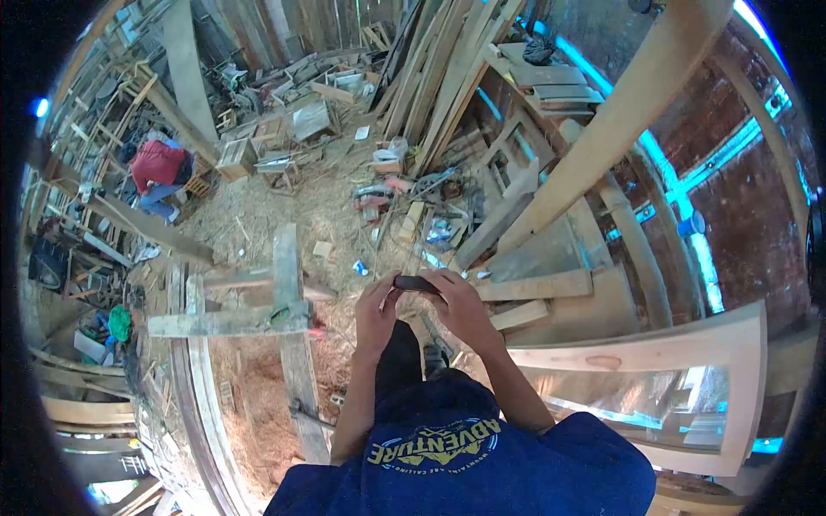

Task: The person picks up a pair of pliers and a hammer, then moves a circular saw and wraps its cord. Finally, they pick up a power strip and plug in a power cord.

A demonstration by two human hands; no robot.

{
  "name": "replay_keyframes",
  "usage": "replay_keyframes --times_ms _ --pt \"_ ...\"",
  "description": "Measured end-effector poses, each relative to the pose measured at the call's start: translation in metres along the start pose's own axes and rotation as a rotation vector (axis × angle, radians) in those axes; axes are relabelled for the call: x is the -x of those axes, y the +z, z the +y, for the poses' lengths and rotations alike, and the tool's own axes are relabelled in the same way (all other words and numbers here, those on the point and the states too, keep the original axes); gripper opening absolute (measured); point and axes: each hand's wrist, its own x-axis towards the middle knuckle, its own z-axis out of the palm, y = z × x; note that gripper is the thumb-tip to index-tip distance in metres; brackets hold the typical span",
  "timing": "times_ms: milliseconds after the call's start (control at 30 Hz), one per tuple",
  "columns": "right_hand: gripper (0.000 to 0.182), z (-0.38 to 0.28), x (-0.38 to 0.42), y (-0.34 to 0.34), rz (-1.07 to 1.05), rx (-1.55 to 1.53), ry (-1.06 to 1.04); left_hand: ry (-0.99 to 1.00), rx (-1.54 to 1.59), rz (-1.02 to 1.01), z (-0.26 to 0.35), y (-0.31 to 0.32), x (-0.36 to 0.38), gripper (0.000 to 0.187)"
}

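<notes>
A small dark, flat object (415, 283) is held up in front of my body, over the littered floor. My left hand (377, 310) grips its left end, with the fingers bent around the edge. At its right end, my right hand (454, 301) holds it between thumb and fingers. The two hands are close together at the same height. What the object is cannot be made out.
A wooden frame of planks (228, 322) stands at the left over sawdust. At the right lies a glazed wooden frame (637, 361). Boards (447, 77) lean at the back, and a slanting post (611, 129) rises right. A person in red (159, 165) crouches far left.
</notes>
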Motion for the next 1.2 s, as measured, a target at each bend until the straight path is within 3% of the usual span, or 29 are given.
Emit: replay_keyframes --times_ms 100,200,300,367,400,467,567,700,800,1067,1100,1200 --pt "0.040 0.015 -0.057 -0.004 0.033 0.034 0.006 -0.135 0.060 -0.099 -0.027 0.011 -0.058 0.034" --pt "0.039 0.036 -0.116 0.002 0.077 0.095 0.045 -0.105 0.048 -0.076 -0.062 0.025 -0.120 0.035" --pt "0.038 0.054 -0.185 0.013 0.217 0.092 0.039 -0.121 0.243 -0.026 -0.124 0.050 -0.184 0.034" --pt "0.037 0.058 -0.235 0.024 0.298 0.092 0.037 -0.018 0.310 -0.003 -0.154 0.052 -0.240 0.034" --pt "0.036 0.060 -0.289 0.018 0.350 0.117 0.048 0.039 0.371 -0.005 -0.167 0.056 -0.302 0.034" --pt "0.036 0.048 -0.333 0.010 0.379 0.199 0.080 0.110 0.354 -0.038 -0.162 0.043 -0.361 0.034" --pt "0.035 0.061 -0.377 0.011 0.487 0.241 0.080 0.167 0.319 -0.184 -0.180 0.044 -0.422 0.033" --pt "0.037 0.060 -0.406 0.006 0.602 0.319 0.169 0.250 0.358 -0.294 -0.181 0.060 -0.476 0.032" --pt "0.039 0.059 -0.415 0.001 0.661 0.366 0.228 0.070 0.557 -0.378 -0.187 0.083 -0.488 0.032" --pt "0.039 0.063 -0.443 -0.029 0.858 0.447 0.255 0.205 0.671 -0.263 -0.140 0.108 -0.532 0.036" --pt "0.039 0.066 -0.446 -0.038 0.908 0.454 0.220 0.091 0.718 -0.372 -0.132 0.107 -0.538 0.043" --pt "0.039 0.073 -0.455 -0.068 0.978 0.521 0.231 0.164 0.688 -0.378 -0.126 0.124 -0.560 0.046"
